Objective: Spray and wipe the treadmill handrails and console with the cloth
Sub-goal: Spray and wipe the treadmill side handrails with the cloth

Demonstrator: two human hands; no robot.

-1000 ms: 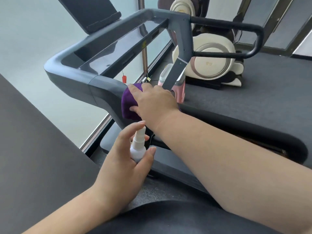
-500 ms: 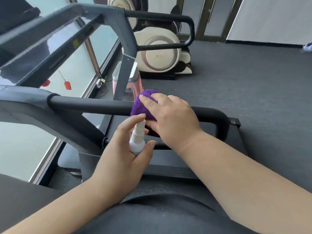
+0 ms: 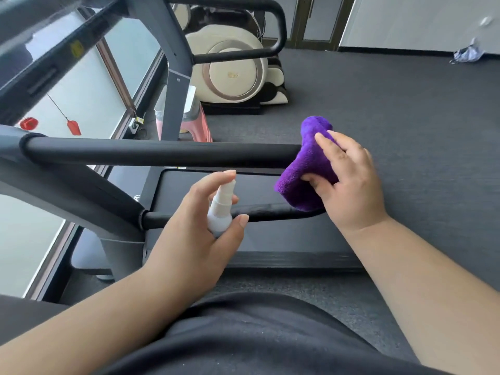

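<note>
The right hand [image 3: 349,182] grips a purple cloth [image 3: 308,171], wrapped over the curved end of the near handrail [image 3: 162,151], where the upper black bar bends down to meet the lower bar [image 3: 270,211]. Fingers lie over the top of the cloth and the thumb presses into its underside. The left hand [image 3: 194,231] is closed around a small white spray bottle [image 3: 220,209], held upright in front of the lower bar, with the forefinger resting on top of the nozzle. Beyond the bars lies the treadmill belt [image 3: 205,190]. The far handrail [image 3: 270,31] loops at the top, in front of a cream massage chair [image 3: 232,74] on the grey floor [image 3: 392,104].
</note>
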